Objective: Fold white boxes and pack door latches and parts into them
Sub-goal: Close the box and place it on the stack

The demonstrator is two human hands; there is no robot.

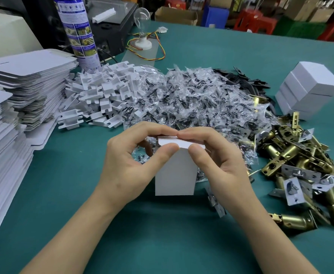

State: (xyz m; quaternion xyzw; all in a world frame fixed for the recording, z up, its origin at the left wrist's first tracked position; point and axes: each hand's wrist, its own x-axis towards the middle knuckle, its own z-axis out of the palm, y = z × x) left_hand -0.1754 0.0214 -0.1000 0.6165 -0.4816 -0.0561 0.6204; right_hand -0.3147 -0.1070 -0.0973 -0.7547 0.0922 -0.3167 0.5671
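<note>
We are holding the white box [175,175] upright over the green table [154,234], between both hands. Our left hand [128,167] and right hand [223,167] are pinching its top flap, thumbs pressing the near face and curled index fingers [154,129] meeting over the far edge.

Teal-covered worktable [201,56]; beyond far edge, red stools [255,22], blue crate [214,16], brown cardboard cartons [176,15].
</note>
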